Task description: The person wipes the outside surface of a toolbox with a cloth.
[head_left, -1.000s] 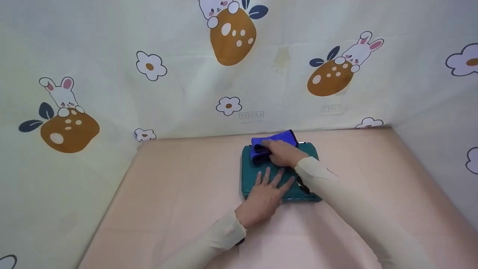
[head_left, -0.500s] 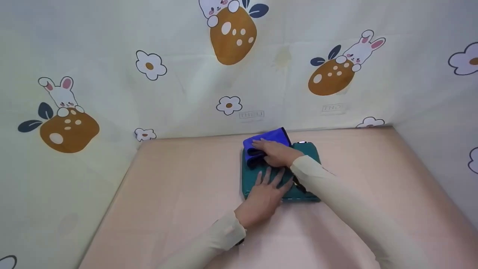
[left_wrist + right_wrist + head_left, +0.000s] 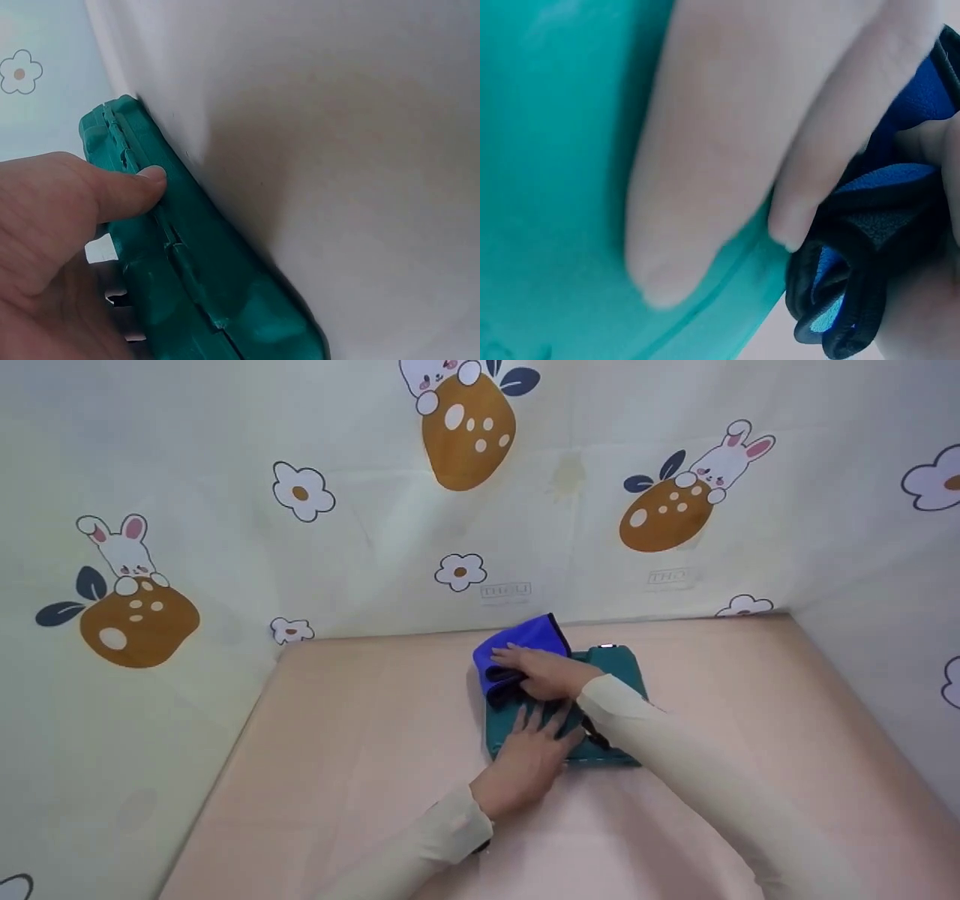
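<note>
A flat, glossy green bag lies on the table, a small black fitting on its top. My left hand rests on its near part with fingers spread; in the left wrist view the thumb presses the seamed side of the bag. My right hand holds a folded blue cloth with black edging against the bag's far left corner, the cloth overhanging that corner. In the right wrist view, large fingers stand over the green surface, beside the folded cloth.
The table has a pale pink cover. A cream curtain printed with rabbits, brown fruit and flowers closes off the back and both sides, close behind the bag. A small dark object shows under the left cuff.
My right hand has slid the blue cloth leftward across the far part of the bag to its left edge, uncovering more of the top right. The left hand has stayed in place.
</note>
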`<state>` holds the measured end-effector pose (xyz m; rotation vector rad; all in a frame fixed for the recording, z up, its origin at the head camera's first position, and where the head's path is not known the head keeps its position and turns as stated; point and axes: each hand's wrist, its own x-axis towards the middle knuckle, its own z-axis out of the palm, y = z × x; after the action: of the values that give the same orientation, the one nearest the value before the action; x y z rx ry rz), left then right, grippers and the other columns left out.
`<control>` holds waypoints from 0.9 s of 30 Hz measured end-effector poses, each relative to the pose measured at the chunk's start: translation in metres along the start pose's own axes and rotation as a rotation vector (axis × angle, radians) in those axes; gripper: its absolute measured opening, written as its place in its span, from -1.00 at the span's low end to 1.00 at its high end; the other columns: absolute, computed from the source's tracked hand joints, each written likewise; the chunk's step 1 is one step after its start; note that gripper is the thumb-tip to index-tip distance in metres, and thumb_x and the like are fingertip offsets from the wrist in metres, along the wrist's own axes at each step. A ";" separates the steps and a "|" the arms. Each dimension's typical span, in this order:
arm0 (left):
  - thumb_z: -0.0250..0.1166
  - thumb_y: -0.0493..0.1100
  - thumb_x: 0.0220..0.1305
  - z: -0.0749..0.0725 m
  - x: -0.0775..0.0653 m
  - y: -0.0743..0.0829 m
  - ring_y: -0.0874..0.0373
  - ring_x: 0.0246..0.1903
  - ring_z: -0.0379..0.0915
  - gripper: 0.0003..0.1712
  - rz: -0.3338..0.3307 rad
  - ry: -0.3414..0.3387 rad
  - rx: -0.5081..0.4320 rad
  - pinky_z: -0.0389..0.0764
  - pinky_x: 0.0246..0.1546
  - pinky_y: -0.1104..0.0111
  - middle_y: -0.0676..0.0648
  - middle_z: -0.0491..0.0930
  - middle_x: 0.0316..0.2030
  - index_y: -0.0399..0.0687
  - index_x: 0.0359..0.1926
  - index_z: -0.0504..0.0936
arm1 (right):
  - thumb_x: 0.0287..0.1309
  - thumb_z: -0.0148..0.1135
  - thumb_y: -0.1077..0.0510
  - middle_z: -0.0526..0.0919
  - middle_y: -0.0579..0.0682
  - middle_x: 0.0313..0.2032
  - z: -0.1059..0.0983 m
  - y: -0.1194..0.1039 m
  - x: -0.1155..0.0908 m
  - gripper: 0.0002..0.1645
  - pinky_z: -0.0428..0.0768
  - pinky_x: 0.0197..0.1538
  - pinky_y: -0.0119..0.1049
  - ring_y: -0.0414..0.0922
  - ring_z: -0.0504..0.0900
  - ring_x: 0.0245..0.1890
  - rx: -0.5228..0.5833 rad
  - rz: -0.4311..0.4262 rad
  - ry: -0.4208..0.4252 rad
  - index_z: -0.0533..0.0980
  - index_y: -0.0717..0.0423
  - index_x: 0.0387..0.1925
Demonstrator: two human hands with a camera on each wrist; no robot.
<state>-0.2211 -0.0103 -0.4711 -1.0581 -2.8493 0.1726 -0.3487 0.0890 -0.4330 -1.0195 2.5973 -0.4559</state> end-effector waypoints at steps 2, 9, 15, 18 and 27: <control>0.13 0.06 0.34 0.001 -0.001 0.000 -0.23 0.31 -0.09 -0.42 0.003 0.012 0.001 0.08 0.18 -0.10 -0.12 -0.02 0.40 0.18 0.35 0.29 | 0.29 -0.04 0.31 -0.02 -0.20 0.41 0.001 -0.003 -0.001 -0.24 -0.04 0.29 0.04 -0.05 -0.13 0.39 0.021 -0.012 -0.014 0.06 -0.23 0.43; 0.11 0.08 0.35 0.003 -0.004 -0.008 -0.09 0.36 -0.18 -0.38 0.044 0.038 -0.061 -0.01 0.23 -0.05 -0.10 -0.06 0.42 0.20 0.39 0.21 | 0.25 -0.06 0.36 -0.05 -0.18 0.42 0.000 -0.005 -0.005 -0.21 -0.01 0.28 0.05 -0.06 -0.14 0.39 0.056 -0.022 -0.018 0.07 -0.24 0.42; 0.10 0.00 0.37 -0.001 -0.011 -0.021 0.00 0.37 -0.28 -0.32 0.075 0.027 -0.170 -0.03 0.26 0.00 -0.11 -0.06 0.42 0.14 0.44 0.08 | 0.21 -0.05 0.35 -0.13 -0.12 0.44 0.000 -0.003 -0.004 -0.22 -0.07 0.30 0.04 -0.03 -0.22 0.40 0.015 -0.031 -0.015 0.10 -0.21 0.41; 0.07 -0.03 0.39 -0.002 -0.017 -0.028 -0.02 0.37 -0.28 -0.34 0.047 0.017 -0.239 -0.03 0.27 0.05 -0.09 -0.02 0.41 0.05 0.43 0.09 | 0.21 -0.03 0.34 -0.16 -0.11 0.44 0.000 -0.003 -0.003 -0.23 -0.10 0.29 0.04 -0.01 -0.24 0.40 0.018 -0.010 -0.013 0.12 -0.22 0.40; 0.16 0.08 0.31 0.010 -0.041 -0.043 -0.03 0.35 -0.12 -0.17 -0.162 0.087 -0.441 0.07 0.25 0.17 -0.19 0.00 0.39 -0.21 0.42 0.05 | 0.28 -0.04 0.29 -0.13 -0.07 0.44 -0.001 -0.003 -0.002 -0.27 -0.08 0.29 0.05 0.00 -0.21 0.40 0.002 -0.010 -0.036 0.11 -0.23 0.41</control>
<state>-0.2194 -0.0704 -0.4769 -0.8566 -2.9423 -0.5221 -0.3459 0.0886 -0.4303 -1.0314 2.5609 -0.4380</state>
